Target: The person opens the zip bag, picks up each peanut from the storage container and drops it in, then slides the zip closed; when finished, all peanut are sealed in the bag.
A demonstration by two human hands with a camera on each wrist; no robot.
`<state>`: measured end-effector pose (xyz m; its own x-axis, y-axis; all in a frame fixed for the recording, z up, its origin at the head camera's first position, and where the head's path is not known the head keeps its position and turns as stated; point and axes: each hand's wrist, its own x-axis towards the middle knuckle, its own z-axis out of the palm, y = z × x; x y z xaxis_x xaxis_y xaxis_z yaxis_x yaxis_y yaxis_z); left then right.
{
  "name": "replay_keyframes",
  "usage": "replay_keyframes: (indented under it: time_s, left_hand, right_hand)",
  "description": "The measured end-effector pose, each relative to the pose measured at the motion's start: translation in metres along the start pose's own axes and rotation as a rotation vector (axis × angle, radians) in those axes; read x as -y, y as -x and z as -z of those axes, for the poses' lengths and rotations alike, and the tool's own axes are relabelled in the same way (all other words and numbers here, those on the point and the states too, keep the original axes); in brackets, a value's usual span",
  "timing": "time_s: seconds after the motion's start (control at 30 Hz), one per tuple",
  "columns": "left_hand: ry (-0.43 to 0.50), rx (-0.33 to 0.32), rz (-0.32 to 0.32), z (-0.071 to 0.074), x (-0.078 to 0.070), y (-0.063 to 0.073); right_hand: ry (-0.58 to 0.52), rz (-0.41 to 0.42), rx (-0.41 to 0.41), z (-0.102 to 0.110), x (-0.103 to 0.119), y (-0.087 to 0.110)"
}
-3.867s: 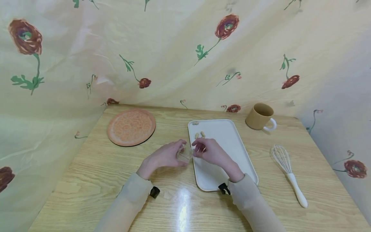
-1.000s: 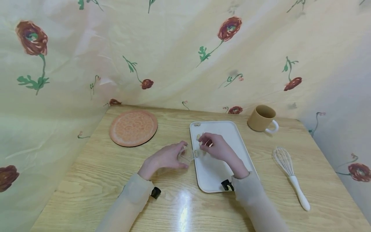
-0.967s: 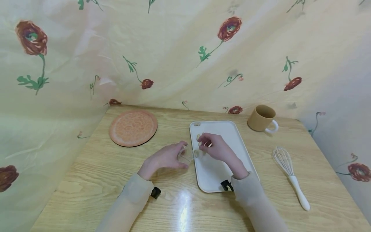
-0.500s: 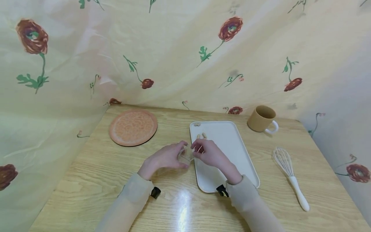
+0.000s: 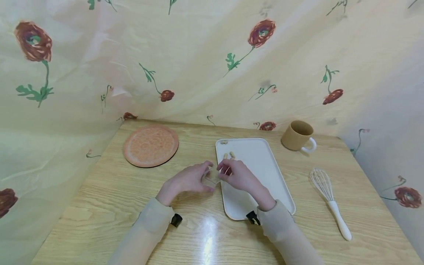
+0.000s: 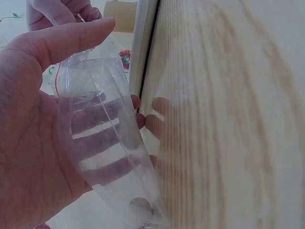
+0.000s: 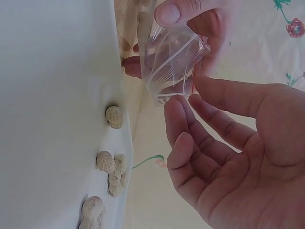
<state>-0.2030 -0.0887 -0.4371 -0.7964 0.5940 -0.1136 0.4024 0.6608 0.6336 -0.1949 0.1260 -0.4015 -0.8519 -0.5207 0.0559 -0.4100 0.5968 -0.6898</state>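
My left hand (image 5: 190, 178) holds a small clear zip bag (image 6: 112, 114) with a red strip along its mouth, the thumb on one side and the fingers behind. The bag is held just left of the white tray (image 5: 258, 176). My right hand (image 5: 241, 176) pinches the edge of the bag's mouth with its fingertips, as the right wrist view shows; its other fingers are curled loosely. On the tray's left side lie several unshelled peanuts, among them one nearest the bag (image 7: 114, 117) and one farther off (image 7: 92, 212). My right hand hides part of the tray in the head view.
A round orange-brown mat (image 5: 150, 145) lies at the back left of the wooden table (image 5: 99, 206). A tan mug (image 5: 296, 136) with a white handle stands at the back right. In front of it lies a white-handled whisk (image 5: 331, 202). Flowered cloth hangs behind.
My right hand reached over the peanuts a second ago, then came back left to the bag's mouth. The left hand has kept its place with the bag.
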Motion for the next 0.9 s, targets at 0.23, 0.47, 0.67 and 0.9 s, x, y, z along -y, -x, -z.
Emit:
replay_keyframes:
  time_s: [0.23, 0.47, 0.67, 0.9]
  left_hand:
    - [-0.013, 0.003, 0.000, -0.001, 0.000, 0.001]
    - [-0.027, -0.001, -0.007, -0.002, 0.000, 0.002]
    - [-0.030, -0.003, 0.009, -0.002, -0.002, 0.001]
    - [-0.042, -0.002, 0.027, -0.002, -0.003, -0.001]
  right_hand:
    - [0.006, -0.011, 0.003, 0.001, -0.001, 0.001]
    - [0.012, -0.016, -0.011, 0.007, -0.003, 0.003]
    - [0.008, -0.044, -0.050, 0.024, -0.011, 0.005]
    - [0.029, -0.109, -0.105, 0.048, -0.030, 0.008]
